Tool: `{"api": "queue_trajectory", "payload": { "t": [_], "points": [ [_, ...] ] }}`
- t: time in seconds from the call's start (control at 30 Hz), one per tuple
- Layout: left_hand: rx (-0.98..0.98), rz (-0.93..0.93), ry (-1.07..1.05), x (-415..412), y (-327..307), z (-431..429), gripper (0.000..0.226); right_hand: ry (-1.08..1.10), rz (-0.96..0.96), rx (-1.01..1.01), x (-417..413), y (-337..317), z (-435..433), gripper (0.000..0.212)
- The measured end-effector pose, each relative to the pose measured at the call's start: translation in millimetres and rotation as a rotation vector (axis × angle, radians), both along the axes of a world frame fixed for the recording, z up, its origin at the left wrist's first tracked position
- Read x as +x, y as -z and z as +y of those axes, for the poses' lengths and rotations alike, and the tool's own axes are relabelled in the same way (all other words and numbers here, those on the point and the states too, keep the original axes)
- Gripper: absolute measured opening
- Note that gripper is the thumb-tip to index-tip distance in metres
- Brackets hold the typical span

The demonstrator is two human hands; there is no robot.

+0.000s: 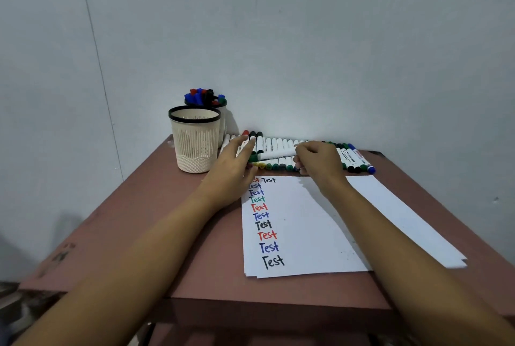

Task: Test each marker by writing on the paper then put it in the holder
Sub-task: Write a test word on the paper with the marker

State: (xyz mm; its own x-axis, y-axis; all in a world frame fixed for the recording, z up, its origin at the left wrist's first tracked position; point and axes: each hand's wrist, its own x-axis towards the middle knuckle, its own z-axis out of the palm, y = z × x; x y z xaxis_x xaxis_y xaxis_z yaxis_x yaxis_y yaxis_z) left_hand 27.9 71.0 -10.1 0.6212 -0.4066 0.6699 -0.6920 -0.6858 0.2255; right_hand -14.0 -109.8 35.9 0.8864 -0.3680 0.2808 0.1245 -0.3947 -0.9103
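My right hand [317,163] grips a white marker [276,154] by its right end, holding it crosswise just above the row of markers [281,145] at the table's far edge. My left hand [237,163] reaches toward the marker's left end, where its cap is; its fingers are fairly straight, and I cannot tell whether they touch the cap. The paper [303,223] lies in front of the row, with a column of "Test" words in several colours down its left side. An empty cream holder [195,140] with a black rim stands to the left.
A second holder [213,103] full of capped markers stands behind the cream one, against the wall. More white sheets [404,214] fan out to the right under the top paper. The brown table [156,223] ends close to my body.
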Motion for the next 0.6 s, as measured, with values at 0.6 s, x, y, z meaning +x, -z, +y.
{"api": "queue_trajectory", "payload": {
  "t": [0.6],
  "points": [
    [0.005, 0.239, 0.130, -16, -11, -8, 0.018, -0.223, 0.018, 0.365, -4, 21, 32, 0.030]
  ]
}}
